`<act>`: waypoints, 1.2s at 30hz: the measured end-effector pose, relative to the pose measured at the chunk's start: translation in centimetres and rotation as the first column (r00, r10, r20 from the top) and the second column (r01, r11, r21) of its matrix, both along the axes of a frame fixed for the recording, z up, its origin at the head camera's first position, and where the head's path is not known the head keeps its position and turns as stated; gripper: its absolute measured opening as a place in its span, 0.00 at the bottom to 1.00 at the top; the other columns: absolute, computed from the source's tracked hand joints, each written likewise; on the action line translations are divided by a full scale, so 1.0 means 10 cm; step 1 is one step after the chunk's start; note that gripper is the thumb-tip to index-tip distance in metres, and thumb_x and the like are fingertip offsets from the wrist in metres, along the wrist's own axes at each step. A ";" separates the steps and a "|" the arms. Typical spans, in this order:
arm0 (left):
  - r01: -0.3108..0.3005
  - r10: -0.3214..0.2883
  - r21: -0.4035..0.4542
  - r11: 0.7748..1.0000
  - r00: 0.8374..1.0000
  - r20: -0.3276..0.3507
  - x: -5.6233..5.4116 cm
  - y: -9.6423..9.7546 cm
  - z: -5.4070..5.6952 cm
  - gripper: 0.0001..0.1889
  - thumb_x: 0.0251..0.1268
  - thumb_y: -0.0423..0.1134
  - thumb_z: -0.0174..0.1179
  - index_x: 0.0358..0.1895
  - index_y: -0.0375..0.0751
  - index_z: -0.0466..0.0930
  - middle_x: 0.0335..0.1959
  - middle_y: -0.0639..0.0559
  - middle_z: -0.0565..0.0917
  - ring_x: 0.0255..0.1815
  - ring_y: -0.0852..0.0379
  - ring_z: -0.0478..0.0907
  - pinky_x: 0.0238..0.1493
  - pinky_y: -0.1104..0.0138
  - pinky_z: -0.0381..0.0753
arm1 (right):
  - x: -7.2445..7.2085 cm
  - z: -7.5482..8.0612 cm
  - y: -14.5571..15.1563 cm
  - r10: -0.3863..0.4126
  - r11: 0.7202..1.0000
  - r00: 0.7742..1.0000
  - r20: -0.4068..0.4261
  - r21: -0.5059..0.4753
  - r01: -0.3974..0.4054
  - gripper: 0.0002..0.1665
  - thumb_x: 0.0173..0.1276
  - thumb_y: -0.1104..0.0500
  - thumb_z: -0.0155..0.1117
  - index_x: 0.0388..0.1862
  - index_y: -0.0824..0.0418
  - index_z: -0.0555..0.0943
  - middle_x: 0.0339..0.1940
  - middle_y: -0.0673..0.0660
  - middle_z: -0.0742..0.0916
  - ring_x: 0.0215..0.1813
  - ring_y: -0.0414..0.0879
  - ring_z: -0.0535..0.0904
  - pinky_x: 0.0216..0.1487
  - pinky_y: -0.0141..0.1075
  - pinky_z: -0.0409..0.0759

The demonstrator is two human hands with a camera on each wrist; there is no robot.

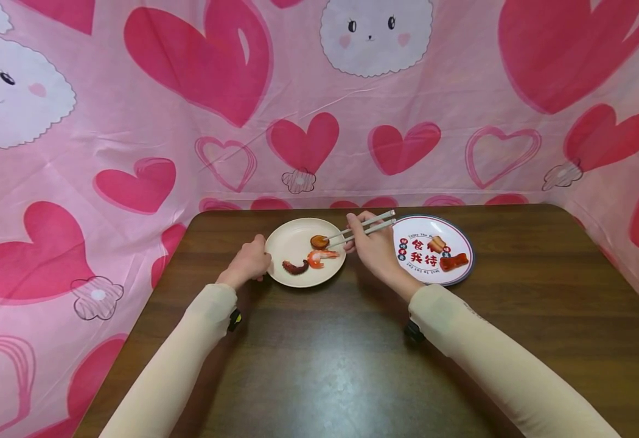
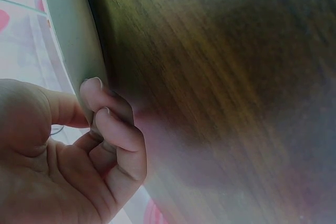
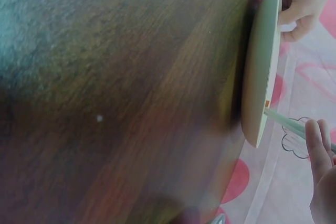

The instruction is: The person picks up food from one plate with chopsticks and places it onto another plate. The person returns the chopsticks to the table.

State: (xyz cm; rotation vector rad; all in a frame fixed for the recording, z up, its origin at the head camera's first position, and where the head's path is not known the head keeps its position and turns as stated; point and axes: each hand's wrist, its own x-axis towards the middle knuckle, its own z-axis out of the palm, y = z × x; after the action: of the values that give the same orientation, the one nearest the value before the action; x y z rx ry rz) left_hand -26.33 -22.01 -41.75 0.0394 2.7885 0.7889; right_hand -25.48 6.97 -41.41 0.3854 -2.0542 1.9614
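My left hand (image 1: pixel 249 263) pinches the left rim of a cream plate (image 1: pixel 282 244); the left wrist view has thumb and curled fingers (image 2: pixel 122 129) at its edge. From the right, my right hand (image 1: pixel 373 248) holds a pair of pale chopsticks (image 1: pixel 373 224), tips pointing left over the plate. Those tips meet a round brown slice with a dark rim (image 1: pixel 319 242). Just below the slice lies an orange-and-white shrimp (image 1: pixel 319 258), and left of that a dark red octopus tentacle (image 1: pixel 296 267). In the right wrist view the plate's wall (image 3: pixel 258 72) hides the food.
Right of my right hand stands a white plate (image 1: pixel 415 228) with a blue rim and red lettering. It carries a reddish-brown meat piece (image 1: pixel 454 262) and a paler one (image 1: pixel 437 244). Both plates sit near the far edge of the wooden table (image 1: pixel 308 340), before a pink heart-patterned cloth (image 1: pixel 297 91).
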 end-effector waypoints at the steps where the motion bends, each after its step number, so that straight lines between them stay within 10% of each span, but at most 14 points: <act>1: -0.001 0.001 0.000 1.000 1.000 0.000 0.00 0.00 0.00 0.15 0.79 0.34 0.47 0.60 0.29 0.64 0.31 0.38 0.80 0.20 0.50 0.80 0.31 0.60 0.79 | 0.00 0.00 0.00 0.001 1.000 1.000 -0.002 0.000 -0.001 0.21 0.82 0.51 0.61 0.35 0.67 0.79 0.26 0.77 0.85 0.22 0.58 0.87 0.29 0.61 0.84; 36: 0.009 -0.009 0.005 1.000 1.000 -0.014 -0.02 -0.02 -0.03 0.13 0.77 0.33 0.46 0.57 0.29 0.65 0.31 0.38 0.80 0.19 0.50 0.80 0.30 0.60 0.79 | 0.10 0.05 0.10 0.016 1.000 0.999 -0.048 -0.014 -0.017 0.19 0.83 0.56 0.60 0.36 0.71 0.80 0.28 0.79 0.84 0.23 0.68 0.85 0.26 0.51 0.86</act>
State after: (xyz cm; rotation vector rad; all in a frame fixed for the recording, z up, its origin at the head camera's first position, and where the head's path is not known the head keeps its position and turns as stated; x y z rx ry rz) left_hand -26.49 -22.17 -42.03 0.0585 2.7975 0.7967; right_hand -24.50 7.97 -40.87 0.4429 -2.0133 1.9560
